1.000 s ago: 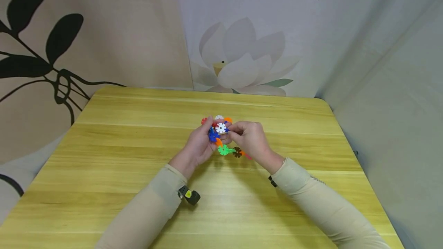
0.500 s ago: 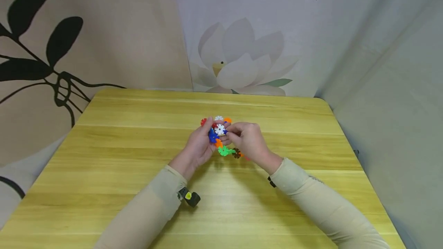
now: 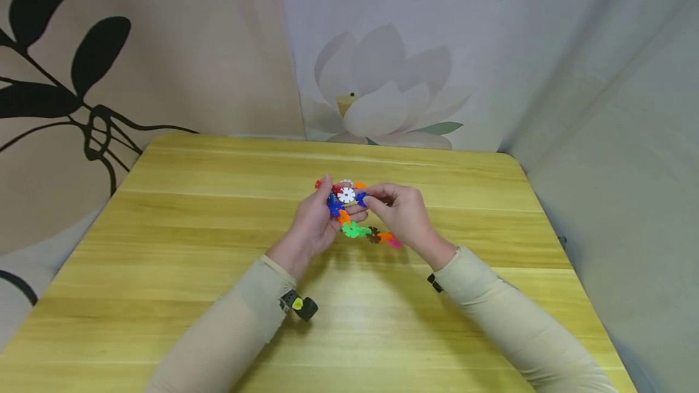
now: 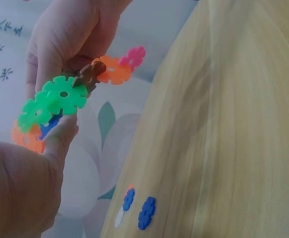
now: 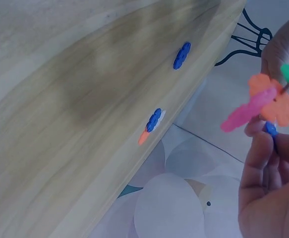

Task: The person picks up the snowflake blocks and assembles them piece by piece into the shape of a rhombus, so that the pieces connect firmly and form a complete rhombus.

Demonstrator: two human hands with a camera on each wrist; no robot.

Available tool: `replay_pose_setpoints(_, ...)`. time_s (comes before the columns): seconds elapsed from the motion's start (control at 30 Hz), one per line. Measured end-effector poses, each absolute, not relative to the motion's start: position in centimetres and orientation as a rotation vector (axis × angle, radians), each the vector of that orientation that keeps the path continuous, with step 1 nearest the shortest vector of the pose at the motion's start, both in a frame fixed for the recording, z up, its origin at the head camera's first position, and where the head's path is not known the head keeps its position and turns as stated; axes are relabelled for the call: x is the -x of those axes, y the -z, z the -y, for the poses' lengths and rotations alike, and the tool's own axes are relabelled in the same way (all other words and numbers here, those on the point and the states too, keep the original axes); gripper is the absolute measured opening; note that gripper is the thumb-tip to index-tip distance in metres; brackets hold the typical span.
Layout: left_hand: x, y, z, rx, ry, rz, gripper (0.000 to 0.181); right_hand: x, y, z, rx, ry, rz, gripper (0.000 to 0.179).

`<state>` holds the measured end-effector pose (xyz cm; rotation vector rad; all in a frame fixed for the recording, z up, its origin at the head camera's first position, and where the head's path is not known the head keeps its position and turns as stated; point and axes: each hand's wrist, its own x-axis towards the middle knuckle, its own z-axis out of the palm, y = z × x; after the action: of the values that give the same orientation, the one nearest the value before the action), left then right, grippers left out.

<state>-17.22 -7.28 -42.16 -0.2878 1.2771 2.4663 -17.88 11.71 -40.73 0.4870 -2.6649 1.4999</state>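
My left hand [image 3: 314, 221] holds a chain of plastic snowflake discs, its thumb over the upper end. A white disc [image 3: 346, 195] faces up by the fingers, with a blue disc [image 3: 335, 208] below it. From there the chain runs right through orange, green discs [image 4: 65, 95], a brown disc [image 4: 88, 78], an orange disc [image 4: 113, 72] and a pink disc [image 4: 134, 57] at its free end. My right hand [image 3: 406, 211] pinches another blue disc [image 3: 361, 199] between thumb and index finger, right at the white disc's edge. In the right wrist view this blue disc [image 5: 270, 129] is mostly hidden by fingertips.
Loose discs lie on the wooden table [image 3: 218, 247] beyond the hands: an orange one [image 3: 359, 185], a white one [image 4: 119, 217] and blue ones [image 4: 146, 213]. A printed curtain [image 3: 393, 77] hangs behind the table's far edge.
My right hand has drawn slightly right and up, and more of its blue disc now shows. The left hand keeps its hold on the chain, a little higher in view.
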Motion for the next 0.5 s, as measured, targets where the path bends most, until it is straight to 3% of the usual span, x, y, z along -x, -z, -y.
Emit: replay_pose_setpoints(0.5, 17.06, 42.07, 6.9, 0.298, -2.451, -1.298, 0.063, 17.46, 40.74, -11.29, -0.675, -1.288, 2.564, 0.011)
